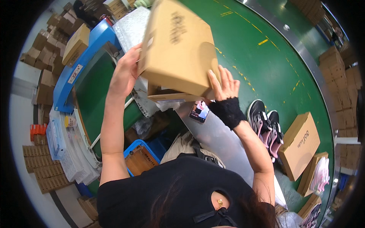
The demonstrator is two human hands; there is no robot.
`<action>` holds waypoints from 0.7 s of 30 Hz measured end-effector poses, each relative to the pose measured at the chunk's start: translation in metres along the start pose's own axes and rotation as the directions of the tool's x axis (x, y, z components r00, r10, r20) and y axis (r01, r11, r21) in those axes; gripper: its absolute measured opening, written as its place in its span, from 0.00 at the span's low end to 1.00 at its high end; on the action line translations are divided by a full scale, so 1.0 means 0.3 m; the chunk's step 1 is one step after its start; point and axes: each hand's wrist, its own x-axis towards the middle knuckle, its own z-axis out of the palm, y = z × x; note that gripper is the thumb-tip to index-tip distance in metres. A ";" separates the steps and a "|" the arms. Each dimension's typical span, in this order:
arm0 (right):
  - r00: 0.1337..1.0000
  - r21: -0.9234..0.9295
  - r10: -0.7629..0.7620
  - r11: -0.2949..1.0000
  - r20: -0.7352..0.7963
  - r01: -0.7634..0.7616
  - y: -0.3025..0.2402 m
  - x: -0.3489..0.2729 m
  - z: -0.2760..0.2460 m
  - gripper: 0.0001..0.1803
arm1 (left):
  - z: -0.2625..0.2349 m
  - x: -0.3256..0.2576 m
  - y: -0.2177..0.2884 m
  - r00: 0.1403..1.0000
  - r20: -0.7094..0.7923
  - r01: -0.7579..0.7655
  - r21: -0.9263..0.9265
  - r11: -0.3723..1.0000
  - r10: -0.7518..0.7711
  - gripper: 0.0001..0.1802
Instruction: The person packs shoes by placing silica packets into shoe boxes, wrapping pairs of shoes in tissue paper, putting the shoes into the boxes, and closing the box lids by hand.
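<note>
A brown cardboard shoe box [178, 49] is raised in front of me, tilted, its lid partly lifted off the base [173, 95]. Crumpled white paper [169, 105] shows below the base. My left hand [128, 68] grips the box's left side, with the fingertips hidden behind it. Against the lid's lower right corner rests my right hand [226, 83], in a black fingerless wrist cover, its fingers stretched out and apart. Below the box, a phone [199, 111] with a lit screen lies on the metal bench [216, 131].
Black and pink sneakers [266, 125] stand right of my right forearm, beside another shoe box [299, 146] and pink-and-white shoes [320, 174]. On the left are a blue curved machine frame [62, 89], stacked papers [74, 157] and a blue crate [141, 146]. Cartons [334, 76] are stacked far right.
</note>
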 end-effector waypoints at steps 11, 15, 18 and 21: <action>0.668 0.917 0.659 -0.089 0.347 -0.388 0.165 -0.036 -0.045 0.22 | -0.027 -0.013 -0.062 0.959 0.141 0.190 0.323 0.927 -0.246 0.24; 0.707 0.914 0.644 0.029 0.293 -0.405 0.165 -0.034 -0.046 0.23 | 0.043 0.120 -0.228 0.909 0.012 0.391 0.319 0.863 -0.416 0.27; 0.725 0.911 0.637 0.082 0.264 -0.404 0.168 -0.032 -0.050 0.23 | 0.041 0.233 -0.282 0.952 -0.009 0.206 0.756 0.622 -0.305 0.30; 0.719 0.907 0.640 0.080 0.270 -0.412 0.160 -0.024 -0.055 0.23 | 0.054 0.349 -0.334 0.989 0.147 -0.081 0.645 0.760 -0.019 0.32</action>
